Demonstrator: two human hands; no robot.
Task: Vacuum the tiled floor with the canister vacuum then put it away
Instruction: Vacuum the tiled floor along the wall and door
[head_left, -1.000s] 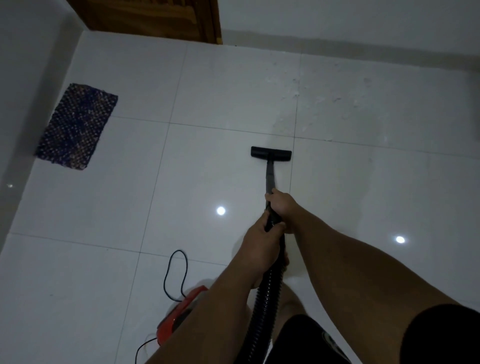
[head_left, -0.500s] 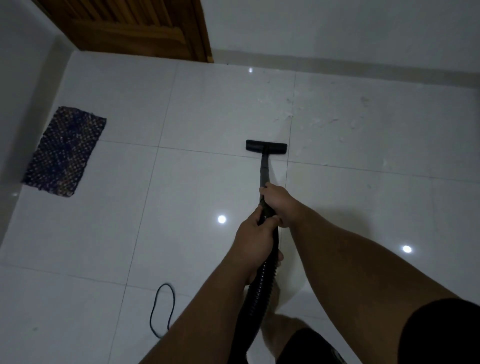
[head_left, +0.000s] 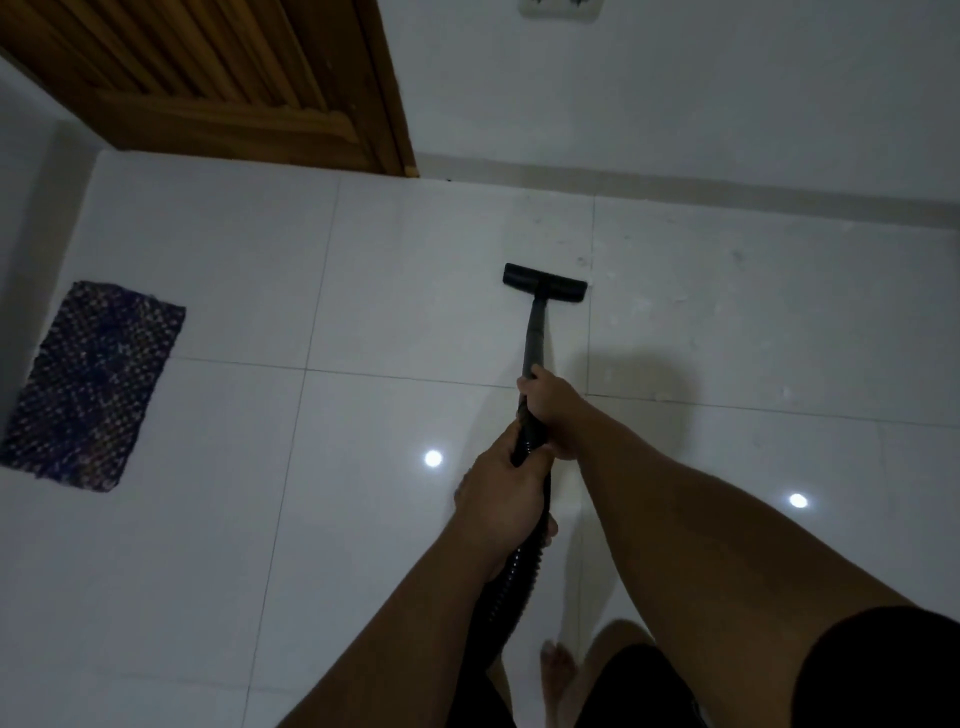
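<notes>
White glossy tiled floor (head_left: 363, 519) runs to a pale wall, a wooden door (head_left: 234, 78) and a woven mat (head_left: 93, 384) at left. Since a second ago the floor head (head_left: 544, 282) has advanced toward the wall, nearing faint specks by the grout line, so this pass looks unfinished. Right hand (head_left: 553, 410) and left hand (head_left: 506, 499) each grip closed around the wand (head_left: 535, 338) and ribbed hose (head_left: 511, 577). Canister and cord now sit out of view.

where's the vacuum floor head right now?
Head view, centre-right: the floor head sits flat on the tiled floor, beside a grout line, ahead of both hands, well right of the mat.
</notes>
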